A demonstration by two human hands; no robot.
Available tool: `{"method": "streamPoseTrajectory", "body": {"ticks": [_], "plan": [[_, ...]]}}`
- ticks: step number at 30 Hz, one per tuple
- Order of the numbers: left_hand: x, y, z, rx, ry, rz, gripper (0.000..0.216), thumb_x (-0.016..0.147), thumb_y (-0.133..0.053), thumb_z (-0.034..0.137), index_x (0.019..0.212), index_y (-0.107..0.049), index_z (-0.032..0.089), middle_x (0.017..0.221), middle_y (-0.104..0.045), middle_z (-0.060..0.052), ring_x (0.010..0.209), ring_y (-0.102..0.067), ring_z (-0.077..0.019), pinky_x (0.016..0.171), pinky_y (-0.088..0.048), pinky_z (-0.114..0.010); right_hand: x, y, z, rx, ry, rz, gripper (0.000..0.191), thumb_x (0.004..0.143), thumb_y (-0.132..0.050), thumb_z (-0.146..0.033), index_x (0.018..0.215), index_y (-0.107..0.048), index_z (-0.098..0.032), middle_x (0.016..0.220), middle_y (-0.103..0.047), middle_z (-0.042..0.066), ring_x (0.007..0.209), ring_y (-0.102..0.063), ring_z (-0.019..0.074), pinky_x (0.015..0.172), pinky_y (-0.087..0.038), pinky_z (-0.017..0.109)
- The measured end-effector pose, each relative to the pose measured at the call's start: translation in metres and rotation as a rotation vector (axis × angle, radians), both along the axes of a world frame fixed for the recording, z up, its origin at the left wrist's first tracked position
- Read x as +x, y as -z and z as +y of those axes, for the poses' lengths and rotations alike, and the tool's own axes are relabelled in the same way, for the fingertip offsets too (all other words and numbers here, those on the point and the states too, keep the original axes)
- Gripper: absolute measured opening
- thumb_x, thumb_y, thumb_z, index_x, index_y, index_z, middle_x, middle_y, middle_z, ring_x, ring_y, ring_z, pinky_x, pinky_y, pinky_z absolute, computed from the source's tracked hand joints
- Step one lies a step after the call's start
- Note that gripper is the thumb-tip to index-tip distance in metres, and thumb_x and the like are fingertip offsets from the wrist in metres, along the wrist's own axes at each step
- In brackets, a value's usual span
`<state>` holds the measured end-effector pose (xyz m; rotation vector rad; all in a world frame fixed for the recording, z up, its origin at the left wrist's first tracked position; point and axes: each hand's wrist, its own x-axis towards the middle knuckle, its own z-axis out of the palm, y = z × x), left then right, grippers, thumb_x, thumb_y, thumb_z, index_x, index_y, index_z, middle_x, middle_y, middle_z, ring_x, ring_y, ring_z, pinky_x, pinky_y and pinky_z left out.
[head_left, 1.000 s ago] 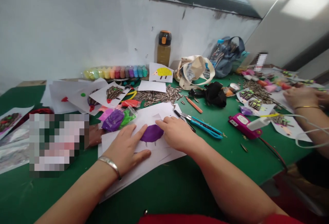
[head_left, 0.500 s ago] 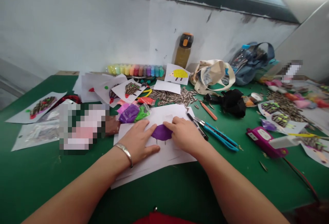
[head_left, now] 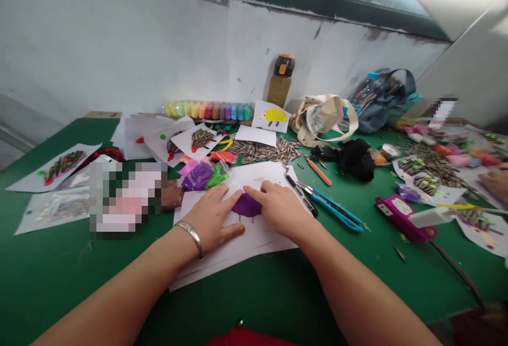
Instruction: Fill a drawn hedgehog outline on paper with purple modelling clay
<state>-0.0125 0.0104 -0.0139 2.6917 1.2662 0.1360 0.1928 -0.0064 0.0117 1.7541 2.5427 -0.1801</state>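
Observation:
A flat, rounded purple clay shape [head_left: 246, 207] lies on white paper [head_left: 234, 251], with two small leg marks below it. My left hand [head_left: 210, 216] rests on the paper with fingers spread, its index fingertip at the clay's upper left edge. From the other side, my right hand [head_left: 283, 206] touches the upper right edge with an outstretched index finger; its other fingers are bent and hold nothing visible. Bags of purple clay [head_left: 197, 175] and green clay [head_left: 219, 175] sit just beyond my left hand. A black pen [head_left: 298, 190] lies beside my right hand.
Blue scissors [head_left: 337, 209] and an orange tool [head_left: 318, 171] lie to the right. Sunflower seeds [head_left: 265, 150] are heaped behind the paper. A bottle [head_left: 280, 79] stands by the wall. A glue gun [head_left: 400, 214] and another person's hand [head_left: 496, 182] are at right.
My right index finger has moved slightly left and up along the clay's top edge. Another person's hand has appeared at the far right. The view has shifted slightly.

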Motion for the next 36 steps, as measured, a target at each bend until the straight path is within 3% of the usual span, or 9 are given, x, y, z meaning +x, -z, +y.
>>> {"method": "streamPoseTrajectory", "body": {"ticks": [3,8,11,18,25,30,36], "plan": [[0.001,-0.002,0.0,0.004,0.011,0.035,0.07,0.08,-0.058,0.056,0.137,-0.047,0.017,0.135,-0.045,-0.017,0.128,-0.038,-0.0379,0.105,-0.033,-0.051,0.001,-0.001,-0.001,0.015,-0.02,-0.024,0.047,0.089,-0.038,-0.019,0.132,-0.049,-0.034,0.105,-0.055,0.009,0.09,-0.055,0.0234,0.071,-0.036,0.034],[0.003,-0.006,-0.001,-0.037,-0.005,0.014,0.072,0.08,-0.059,0.052,0.139,-0.042,0.014,0.136,-0.044,-0.019,0.127,-0.038,-0.0373,0.105,-0.033,-0.051,-0.001,-0.003,-0.003,-0.002,-0.014,-0.023,0.056,0.087,-0.038,-0.015,0.139,-0.039,-0.036,0.107,-0.055,0.008,0.085,-0.056,0.0208,0.071,-0.036,0.033],[0.004,-0.006,-0.003,-0.041,-0.003,-0.002,0.068,0.079,-0.06,0.053,0.135,-0.048,0.016,0.136,-0.045,-0.019,0.128,-0.038,-0.0384,0.105,-0.033,-0.054,-0.004,-0.002,-0.006,-0.004,-0.028,-0.041,0.047,0.09,-0.036,-0.019,0.133,-0.046,-0.034,0.107,-0.054,0.008,0.087,-0.057,0.0225,0.07,-0.036,0.033],[0.004,-0.006,-0.005,-0.054,-0.009,-0.016,0.077,0.077,-0.065,0.054,0.138,-0.044,0.012,0.136,-0.043,-0.022,0.127,-0.038,-0.04,0.106,-0.032,-0.054,-0.002,0.005,-0.004,-0.017,-0.016,-0.01,0.054,0.088,-0.039,-0.017,0.139,-0.041,-0.035,0.106,-0.054,0.008,0.083,-0.057,0.0206,0.068,-0.035,0.031],[0.005,-0.01,-0.007,-0.065,-0.016,0.016,0.079,0.078,-0.064,0.055,0.14,-0.042,0.011,0.136,-0.042,-0.022,0.128,-0.038,-0.0387,0.107,-0.03,-0.051,-0.005,0.006,-0.002,-0.024,-0.004,-0.04,0.053,0.085,-0.039,-0.016,0.135,-0.046,-0.034,0.103,-0.054,0.007,0.078,-0.059,0.0189,0.062,-0.033,0.028],[0.005,-0.011,-0.008,-0.066,-0.007,0.024,0.076,0.078,-0.064,0.055,0.138,-0.045,0.012,0.137,-0.042,-0.022,0.129,-0.036,-0.0399,0.108,-0.03,-0.05,0.003,-0.002,-0.001,-0.057,0.048,0.076,0.064,0.081,-0.039,-0.012,0.142,-0.037,-0.031,0.112,-0.056,0.007,0.092,-0.059,0.0208,0.068,-0.036,0.028],[0.005,-0.008,-0.003,-0.071,-0.011,0.029,0.08,0.079,-0.06,0.056,0.141,-0.041,0.01,0.137,-0.041,-0.023,0.129,-0.036,-0.0401,0.108,-0.029,-0.05,0.009,-0.013,-0.022,-0.03,0.026,0.102,0.058,0.082,-0.037,-0.01,0.134,-0.047,-0.032,0.102,-0.057,0.005,0.084,-0.058,0.0183,0.069,-0.037,0.028]]}}
